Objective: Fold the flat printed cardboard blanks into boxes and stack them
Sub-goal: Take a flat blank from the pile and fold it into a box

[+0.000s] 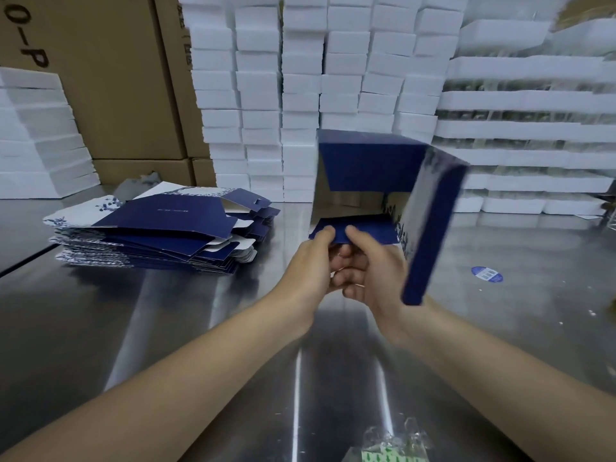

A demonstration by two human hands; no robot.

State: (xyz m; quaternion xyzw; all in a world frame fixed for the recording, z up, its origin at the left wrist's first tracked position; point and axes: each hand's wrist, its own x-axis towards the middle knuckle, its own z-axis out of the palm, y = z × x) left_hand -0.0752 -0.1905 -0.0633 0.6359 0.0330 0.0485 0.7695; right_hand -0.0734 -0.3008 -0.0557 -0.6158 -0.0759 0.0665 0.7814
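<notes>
Centrally, both the left hand [313, 261] and right hand [370, 271] pinch the half-opened blue box's [373, 168] lower flap [360, 231], probably to tuck it shut.

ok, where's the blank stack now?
Head view, left of centre: blank stack lies on the steel table, left of the left hand, before the stacked white boxes.

Bare forearms [186, 371], seemingly bare hands [373, 278]
</notes>
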